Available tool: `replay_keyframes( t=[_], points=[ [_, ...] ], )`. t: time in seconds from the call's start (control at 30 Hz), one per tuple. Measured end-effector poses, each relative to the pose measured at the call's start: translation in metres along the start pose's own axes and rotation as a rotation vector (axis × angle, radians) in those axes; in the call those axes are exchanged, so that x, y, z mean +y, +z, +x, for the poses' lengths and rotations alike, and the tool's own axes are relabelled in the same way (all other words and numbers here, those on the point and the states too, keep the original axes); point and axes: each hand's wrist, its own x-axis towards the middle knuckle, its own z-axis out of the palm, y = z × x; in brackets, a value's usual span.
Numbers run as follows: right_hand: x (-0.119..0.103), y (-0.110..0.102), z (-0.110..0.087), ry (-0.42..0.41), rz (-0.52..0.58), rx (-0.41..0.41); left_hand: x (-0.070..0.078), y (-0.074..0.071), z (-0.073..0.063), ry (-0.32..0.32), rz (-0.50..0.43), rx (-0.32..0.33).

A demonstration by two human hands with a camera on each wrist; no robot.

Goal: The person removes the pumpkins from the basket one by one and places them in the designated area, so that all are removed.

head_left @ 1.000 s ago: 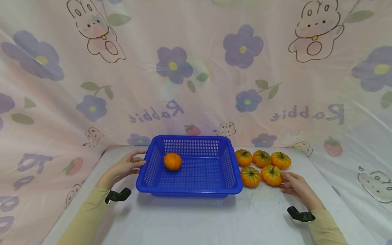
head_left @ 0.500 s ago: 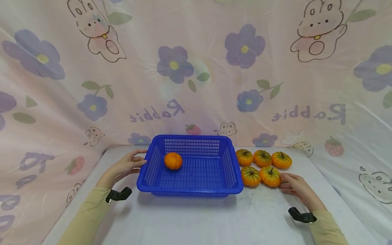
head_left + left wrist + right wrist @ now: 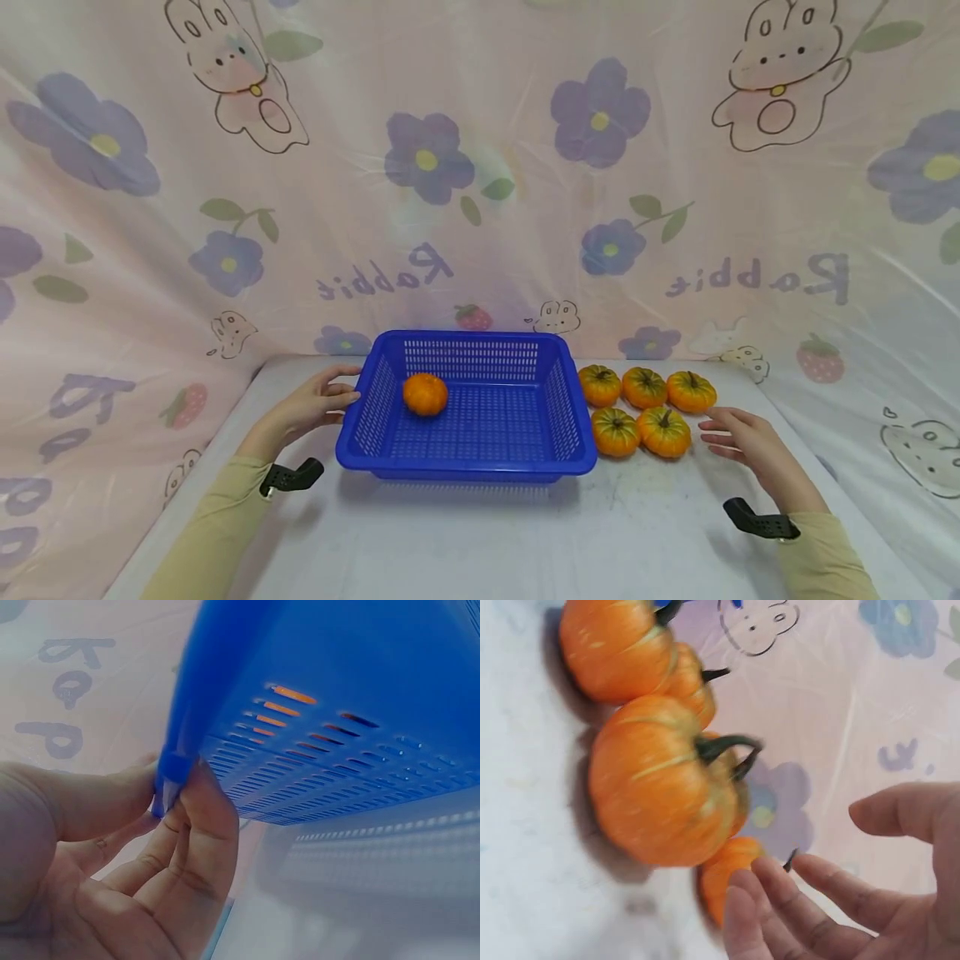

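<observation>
My left hand (image 3: 311, 408) pinches the left rim of a blue plastic basket (image 3: 465, 465); in the left wrist view the thumb and curled fingers (image 3: 206, 810) lie on either side of that rim. Inside the basket, toward the left, sits one small orange pumpkin (image 3: 425, 394). Just right of the pumpkin group my right hand (image 3: 750, 442) is held with relaxed, spread fingers and nothing in them. Nearest to it are the front right pumpkin (image 3: 664, 432) and the back right pumpkin (image 3: 691, 392). The right wrist view shows the fingertips apart from the large near pumpkin (image 3: 660, 780).
Beside the basket's right wall stand the front left pumpkin (image 3: 616, 432), the back left pumpkin (image 3: 600, 387) and the back middle pumpkin (image 3: 644, 387), in two close rows. A patterned curtain (image 3: 510, 250) hangs behind the white table (image 3: 480, 542).
The front right pumpkin first shifted slightly left, up to its neighbour, with my right hand at it. My right hand has since let go and drawn away to the right. My left hand stays put.
</observation>
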Motion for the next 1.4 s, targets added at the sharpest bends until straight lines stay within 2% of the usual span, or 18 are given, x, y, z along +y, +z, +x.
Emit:
replay_keyframes(
  t=[0.17, 0.3, 0.5, 0.67, 1.0, 1.23, 1.4],
  points=[
    [-0.024, -0.005, 0.0, -0.089, -0.011, 0.03, -0.001, 0.0, 0.0, -0.002, 0.003, 0.005],
    [-0.04, -0.003, -0.003, -0.178, 0.026, 0.001, -0.003, -0.001, 0.001, -0.005, 0.008, 0.003],
    [-0.064, 0.011, -0.007, -0.256, 0.114, -0.041, -0.002, -0.001, 0.002, -0.003, 0.019, -0.003],
    [-0.085, 0.032, -0.007, -0.285, 0.121, -0.086, 0.0, -0.001, 0.001, -0.007, 0.023, -0.007],
    [-0.119, 0.077, 0.008, -0.298, 0.131, -0.191, 0.001, -0.001, -0.002, -0.002, 0.043, -0.003],
    [-0.137, 0.102, 0.015, -0.292, 0.148, -0.252, 0.001, 0.0, -0.002, -0.006, 0.036, -0.001],
    [-0.147, 0.121, 0.022, -0.324, 0.175, -0.312, 0.002, 0.0, -0.001, -0.004, 0.028, -0.005]
  ],
)
